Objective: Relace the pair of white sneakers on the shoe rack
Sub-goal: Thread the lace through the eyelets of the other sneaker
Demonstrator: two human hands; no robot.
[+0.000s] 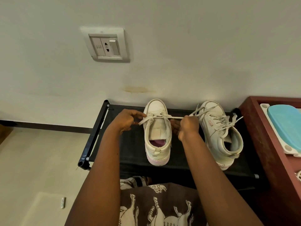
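We show the black fabric shoe rack (132,154) as the working surface. It carries both shoes below the grips, toes to the wall, so neither needs steadying while a lace is drawn. The unlaced sneaker (157,149) stands upright directly beneath and between the two grips, heel towards us. We judge that this placing lets each hand pull outward along one line. The second sneaker (219,137) lies just outside the right-hand grip, leaning away from it. Its rows are threaded but loose, with the ends splayed and untied. The left hand (128,119) pinches one end of the lace (175,117) between thumb and forefinger, and the right hand (187,126) has its fingers curled round the other end. From grip to grip the lace runs taut and nearly level, crossing the shoe at the eyelets nearest the toe, and a short tail hangs below the left grip. We read this even tension as equalising the two ends before the crossings begin. The upper is off-white and scuffed, with a pale pink sole edge at the heel. The tongue (157,129) is bare, with a square label and a purple lining behind it.
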